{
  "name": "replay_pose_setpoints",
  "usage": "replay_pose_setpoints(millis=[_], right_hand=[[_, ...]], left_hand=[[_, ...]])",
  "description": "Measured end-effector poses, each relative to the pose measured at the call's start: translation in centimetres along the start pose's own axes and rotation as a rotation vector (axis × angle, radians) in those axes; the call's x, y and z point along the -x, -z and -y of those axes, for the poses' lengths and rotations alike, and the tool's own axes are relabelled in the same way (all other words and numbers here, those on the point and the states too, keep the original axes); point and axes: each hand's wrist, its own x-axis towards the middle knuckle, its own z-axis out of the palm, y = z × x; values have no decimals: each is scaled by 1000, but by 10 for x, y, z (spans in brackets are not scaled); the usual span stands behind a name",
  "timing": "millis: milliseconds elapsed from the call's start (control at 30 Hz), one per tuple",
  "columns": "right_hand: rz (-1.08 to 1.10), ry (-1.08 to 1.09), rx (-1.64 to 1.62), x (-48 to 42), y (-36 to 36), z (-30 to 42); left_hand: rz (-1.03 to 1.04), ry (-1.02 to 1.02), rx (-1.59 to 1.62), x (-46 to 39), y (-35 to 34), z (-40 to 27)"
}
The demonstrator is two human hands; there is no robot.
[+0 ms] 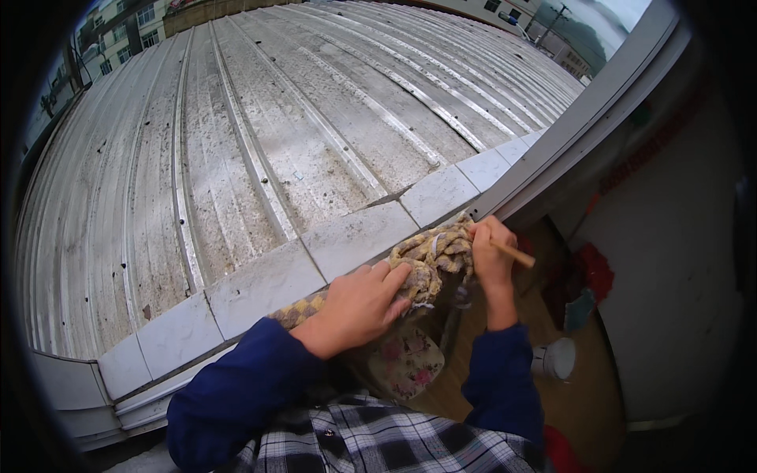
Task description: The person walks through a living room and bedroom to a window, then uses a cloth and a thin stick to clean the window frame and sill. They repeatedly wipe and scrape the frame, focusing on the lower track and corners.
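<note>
A bunched yellow and grey-brown checked cloth (455,248) lies along the window sill track, with a flatter stretch of it reaching left under my left wrist. My left hand (361,301) rests on the bunched part, palm down, fingers bent over its edge; how firmly they grip is unclear. At the cloth's right end, beside the window frame, my right hand (494,254) is closed round a thin wooden stick (514,254), whose end sticks out to the right. Whether the stick joins the cloth is hidden by the fingers.
White tiles (260,290) edge the sill, and a ribbed metal roof (236,148) spreads beyond. A grey window frame (579,118) rises at right. Indoors below are a flower-patterned seat (408,360), a white bucket (556,359) and a red item (594,275) on the floor.
</note>
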Motion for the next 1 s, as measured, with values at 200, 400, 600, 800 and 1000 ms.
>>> replay_pose_setpoints(millis=[200, 400, 600, 800, 1000], right_hand=[[216, -308, -230, 0, -6, -5], [269, -300, -416, 49, -25, 63], [392, 63, -296, 115, -33, 171], [823, -530, -1003, 120, -38, 197], [968, -898, -1444, 137, -54, 191]], left_hand=[[104, 32, -19, 49, 20, 31], [153, 74, -57, 138, 76, 53], [177, 143, -105, 204, 121, 51], [35, 102, -124, 218, 117, 52], [-106, 212, -4, 207, 95, 49]])
